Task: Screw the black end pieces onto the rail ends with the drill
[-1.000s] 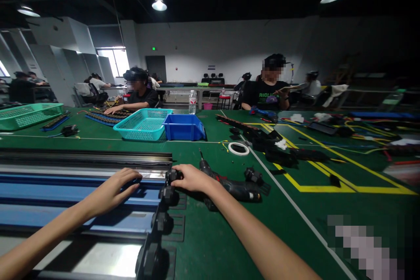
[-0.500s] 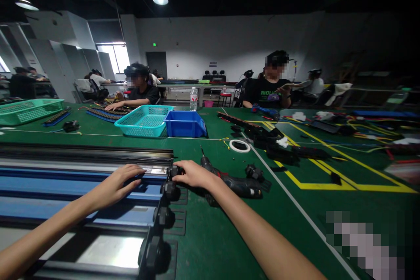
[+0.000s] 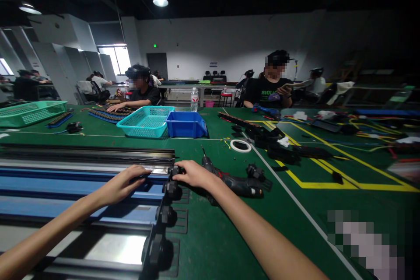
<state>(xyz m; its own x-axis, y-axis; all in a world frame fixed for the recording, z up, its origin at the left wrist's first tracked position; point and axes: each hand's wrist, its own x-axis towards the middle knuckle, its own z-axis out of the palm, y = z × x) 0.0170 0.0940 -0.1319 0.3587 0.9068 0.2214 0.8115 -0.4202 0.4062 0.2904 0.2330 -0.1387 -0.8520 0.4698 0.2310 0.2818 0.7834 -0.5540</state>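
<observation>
Several long metal profiles (image 3: 82, 179), blue and silver, lie side by side at my left. Black end fittings with chunky knobs (image 3: 166, 214) are fixed along their right ends. My left hand (image 3: 129, 181) rests over the far profiles with its fingers stretched toward the right end. At that end, the fingers of my right hand (image 3: 190, 173) close round the farthest black knobbed end fitting (image 3: 173, 170), partly covering it. Just beyond my right wrist a black cordless drill (image 3: 234, 181) lies on its side, its thin bit pointing away from me.
On the green table (image 3: 210, 236) stand a turquoise basket (image 3: 144, 129) and a blue bin (image 3: 187, 124). A tape roll (image 3: 240, 145), a loose black fitting (image 3: 255, 171) and black parts (image 3: 278, 151) lie right of centre. Two people sit across the table.
My left hand has slid slightly right, its fingertips nearer the profile's end. My right hand keeps its place on the end fitting. The view has shifted a little.
</observation>
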